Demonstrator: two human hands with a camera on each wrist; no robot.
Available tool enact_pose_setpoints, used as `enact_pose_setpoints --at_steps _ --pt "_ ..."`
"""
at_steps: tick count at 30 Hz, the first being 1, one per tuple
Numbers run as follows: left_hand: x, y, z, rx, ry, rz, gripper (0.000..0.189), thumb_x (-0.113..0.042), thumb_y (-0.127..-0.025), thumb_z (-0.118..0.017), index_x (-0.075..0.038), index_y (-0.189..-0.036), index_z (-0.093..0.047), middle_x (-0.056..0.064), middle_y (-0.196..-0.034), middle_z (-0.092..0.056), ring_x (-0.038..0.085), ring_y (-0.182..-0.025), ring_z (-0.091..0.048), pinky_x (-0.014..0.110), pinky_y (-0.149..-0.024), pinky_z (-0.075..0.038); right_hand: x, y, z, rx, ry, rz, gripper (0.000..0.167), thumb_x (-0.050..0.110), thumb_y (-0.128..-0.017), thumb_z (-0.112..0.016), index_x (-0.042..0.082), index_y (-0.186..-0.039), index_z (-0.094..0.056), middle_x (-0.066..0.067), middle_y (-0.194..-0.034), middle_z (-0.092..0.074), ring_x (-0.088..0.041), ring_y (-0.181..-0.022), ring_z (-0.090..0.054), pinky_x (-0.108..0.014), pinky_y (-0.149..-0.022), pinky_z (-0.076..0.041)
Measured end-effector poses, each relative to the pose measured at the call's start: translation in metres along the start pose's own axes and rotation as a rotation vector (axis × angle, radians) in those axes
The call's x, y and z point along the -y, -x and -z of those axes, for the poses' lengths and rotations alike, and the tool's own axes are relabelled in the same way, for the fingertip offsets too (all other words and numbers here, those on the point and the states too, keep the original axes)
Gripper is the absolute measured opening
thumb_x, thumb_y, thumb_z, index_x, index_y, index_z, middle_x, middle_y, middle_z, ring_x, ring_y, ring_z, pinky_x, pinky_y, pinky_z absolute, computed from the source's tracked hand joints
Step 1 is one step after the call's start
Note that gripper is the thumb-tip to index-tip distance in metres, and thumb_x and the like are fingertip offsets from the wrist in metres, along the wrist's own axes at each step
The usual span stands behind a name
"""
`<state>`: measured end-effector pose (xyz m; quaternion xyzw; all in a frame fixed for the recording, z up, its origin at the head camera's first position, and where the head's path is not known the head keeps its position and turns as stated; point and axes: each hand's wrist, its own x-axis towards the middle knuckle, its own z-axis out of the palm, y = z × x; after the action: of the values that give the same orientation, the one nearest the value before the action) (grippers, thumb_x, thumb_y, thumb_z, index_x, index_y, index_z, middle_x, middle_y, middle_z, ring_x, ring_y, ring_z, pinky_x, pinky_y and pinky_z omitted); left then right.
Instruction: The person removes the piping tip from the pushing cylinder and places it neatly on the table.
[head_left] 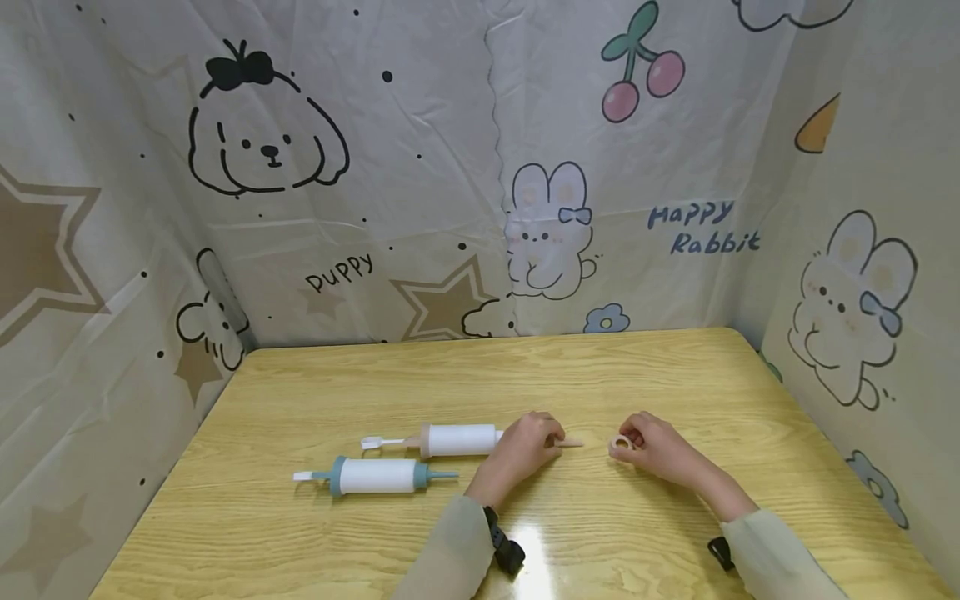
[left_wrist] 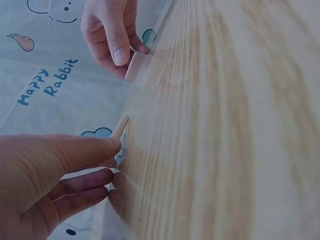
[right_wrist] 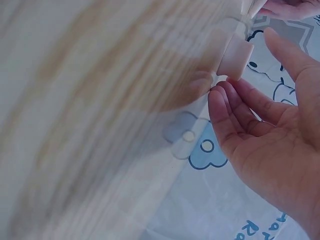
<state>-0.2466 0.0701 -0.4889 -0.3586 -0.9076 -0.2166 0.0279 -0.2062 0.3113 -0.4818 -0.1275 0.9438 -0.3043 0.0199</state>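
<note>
A white cylinder (head_left: 463, 440) with a beige collar at its left end lies lengthwise on the table. From that collar a short stem ends in a white brush-like tip (head_left: 382, 443). My left hand (head_left: 527, 442) is just past the cylinder's right end and pinches a thin beige rod (head_left: 573, 443), whose tapered tip sticks out rightward. To the right, my right hand (head_left: 660, 448) is at a small beige ring (head_left: 621, 445) standing on the table. The right wrist view shows fingertips at the ring's lower edge, with the thumb apart from it.
A similar white cylinder (head_left: 377, 476) with grey-blue ends lies nearer and further left, its thin rod pointing right. The wood-grain table (head_left: 637, 533) meets a printed cloth backdrop (head_left: 420, 167) at the back and sides.
</note>
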Motion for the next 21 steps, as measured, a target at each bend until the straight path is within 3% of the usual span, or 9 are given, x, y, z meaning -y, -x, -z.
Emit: enact_pose_setpoints --at_steps 6,13,17,21 --pt "0.002 0.004 0.003 -0.011 0.05 0.012 0.03 -0.01 -0.085 -0.075 -0.007 -0.115 -0.069 0.004 -0.105 -0.071 0.006 -0.078 -0.061 0.01 -0.066 -0.049 0.004 -0.001 0.0 -0.044 0.012 0.002 0.04 0.025 -0.088 -0.074 -0.007 -0.108 -0.062 -0.008 -0.092 -0.058 -0.014 -0.08 -0.048 -0.024 -0.066 -0.044" --pt "0.003 0.01 0.008 -0.025 0.032 0.009 0.039 -0.017 -0.085 -0.077 -0.007 -0.121 -0.066 0.006 -0.119 -0.068 0.016 -0.102 -0.067 0.016 -0.083 -0.056 0.014 0.0 -0.001 -0.147 0.048 0.015 0.042 0.023 -0.088 -0.074 -0.008 -0.112 -0.061 -0.014 -0.1 -0.06 -0.022 -0.09 -0.055 -0.034 -0.075 -0.051" --pt "0.003 0.014 0.012 -0.088 -0.015 -0.034 0.04 -0.02 -0.086 -0.076 -0.008 -0.122 -0.064 0.005 -0.124 -0.067 0.018 -0.113 -0.065 0.02 -0.092 -0.056 0.023 0.0 -0.005 -0.226 0.049 0.072 0.037 0.02 -0.088 -0.073 -0.006 -0.113 -0.062 -0.015 -0.104 -0.061 -0.03 -0.097 -0.061 -0.044 -0.081 -0.055" --pt "0.004 0.023 0.02 -0.179 -0.025 -0.07 0.045 -0.022 -0.087 -0.075 -0.008 -0.127 -0.061 0.006 -0.129 -0.065 0.018 -0.119 -0.063 0.023 -0.096 -0.055 0.033 -0.003 -0.012 -0.323 0.064 0.172 0.032 0.014 -0.086 -0.075 -0.003 -0.11 -0.064 -0.014 -0.101 -0.063 -0.027 -0.093 -0.062 -0.044 -0.078 -0.057"
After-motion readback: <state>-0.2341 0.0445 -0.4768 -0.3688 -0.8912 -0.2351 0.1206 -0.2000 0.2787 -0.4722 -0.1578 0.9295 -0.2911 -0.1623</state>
